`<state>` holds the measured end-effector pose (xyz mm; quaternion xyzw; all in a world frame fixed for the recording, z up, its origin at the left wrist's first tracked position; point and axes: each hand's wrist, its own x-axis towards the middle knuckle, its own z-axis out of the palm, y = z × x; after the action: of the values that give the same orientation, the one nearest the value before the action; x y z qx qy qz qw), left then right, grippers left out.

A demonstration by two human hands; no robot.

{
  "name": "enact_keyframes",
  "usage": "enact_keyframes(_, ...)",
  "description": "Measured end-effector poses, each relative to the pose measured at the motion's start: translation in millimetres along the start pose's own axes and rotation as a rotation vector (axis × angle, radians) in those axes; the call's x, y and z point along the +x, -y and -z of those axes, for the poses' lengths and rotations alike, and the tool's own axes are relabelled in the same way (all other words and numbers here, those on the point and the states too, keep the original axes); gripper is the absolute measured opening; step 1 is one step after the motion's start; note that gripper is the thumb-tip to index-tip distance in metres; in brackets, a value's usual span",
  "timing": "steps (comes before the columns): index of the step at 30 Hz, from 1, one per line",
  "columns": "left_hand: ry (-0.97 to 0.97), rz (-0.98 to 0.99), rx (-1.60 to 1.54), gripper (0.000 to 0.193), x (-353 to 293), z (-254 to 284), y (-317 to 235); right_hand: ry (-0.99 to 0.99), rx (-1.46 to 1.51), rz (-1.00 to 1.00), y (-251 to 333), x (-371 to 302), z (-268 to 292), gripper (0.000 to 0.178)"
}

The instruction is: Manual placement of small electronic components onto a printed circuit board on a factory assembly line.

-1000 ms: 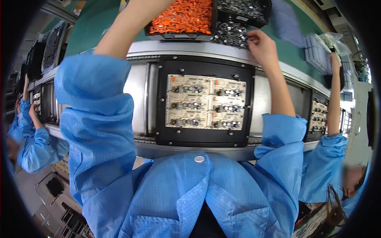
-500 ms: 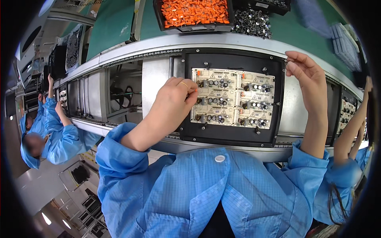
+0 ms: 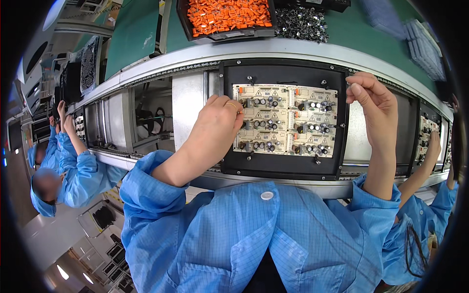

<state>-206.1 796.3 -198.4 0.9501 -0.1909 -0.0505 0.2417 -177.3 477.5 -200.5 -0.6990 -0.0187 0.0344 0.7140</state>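
A cream panel of circuit boards (image 3: 287, 140) lies in a black frame (image 3: 278, 165) in front of me, studded with capacitors and other small parts. At the panel's left edge my left hand (image 3: 218, 122) is closed, thumb and fingers pinched together. A speck of an orange component (image 3: 239, 113) shows at its fingertips; the rest is hidden. Over the frame's upper right edge, my right hand (image 3: 375, 105) is raised with thumb and forefinger drawn close together. A tiny thing seems to sit between those tips, too small to name.
Beyond the rail (image 3: 293, 48), a black bin of orange components (image 3: 229, 17) stands on a green surface, beside a pile of small dark metallic parts (image 3: 302, 24). Stacked pale trays (image 3: 424, 49) are at the far right. Co-workers in blue (image 3: 80, 171) work on both sides.
My right hand has come slightly down and left, its fingertips drawing closer together. The left hand stays at the panel's left edge. The view has shifted slightly.
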Motion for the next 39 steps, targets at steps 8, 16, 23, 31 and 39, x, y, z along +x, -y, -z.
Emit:
enact_keyframes(8, 0.007, 0.074, -0.069, 0.018, 31, 28, 8, 0.226, -0.330, 0.094, 5, -20, -47, 0.018)
enact_keyframes(16, -0.791, -0.328, 0.462, 0.008, 173, 50, 37, 0.353, -0.999, 0.519, -7, -18, -98, 0.041)
enact_keyframes(23, -0.486, -0.132, 0.376, 0.007, 199, 51, 56, 0.401, -1.113, 0.515, -3, -15, -104, 0.038)
enact_keyframes(31, -0.541, -0.311, -0.291, 0.011, 180, 72, 53, 0.433, -1.233, 0.550, 0, -11, -107, 0.036)
enact_keyframes(39, -0.541, -0.024, -0.066, 0.014, 166, 92, 25, -0.020, -1.149, 0.437, -14, 83, -26, 0.027)
